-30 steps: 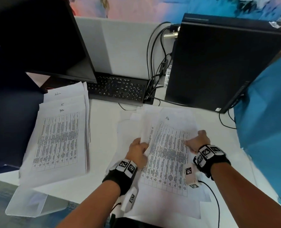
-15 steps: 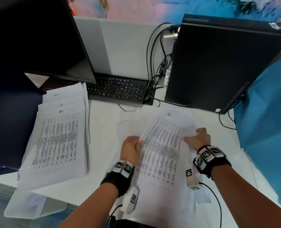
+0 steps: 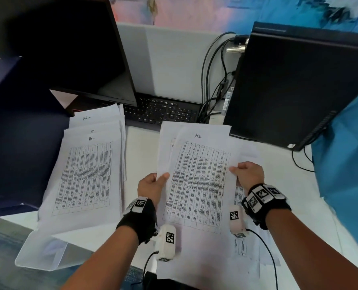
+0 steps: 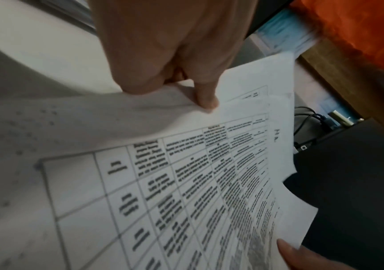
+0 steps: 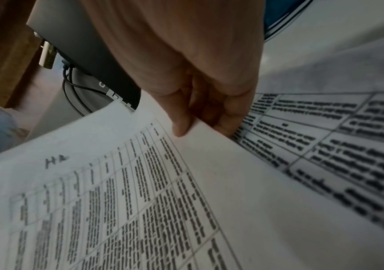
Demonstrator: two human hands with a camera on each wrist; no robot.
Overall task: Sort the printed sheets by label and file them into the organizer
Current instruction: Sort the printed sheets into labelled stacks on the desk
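Note:
A printed sheet with a table and the handwritten label "HR" is held flat above the desk by both hands. My left hand pinches its left edge, thumb on top, also plain in the left wrist view. My right hand pinches the right edge. A second sheet lies just behind the held one. More printed sheets lie underneath on the white desk. At the left lies a fanned stack of labelled sheets, its top one marked "HR".
A dark monitor stands at the back left with a black keyboard behind the papers. A black computer tower and cables stand at the back right. A clear plastic holder sits under the left stack's near end.
The "HR" sheet has been lifted off the loose pile and straightened, and now it hangs squarely between both hands. The hands have moved apart to its side edges.

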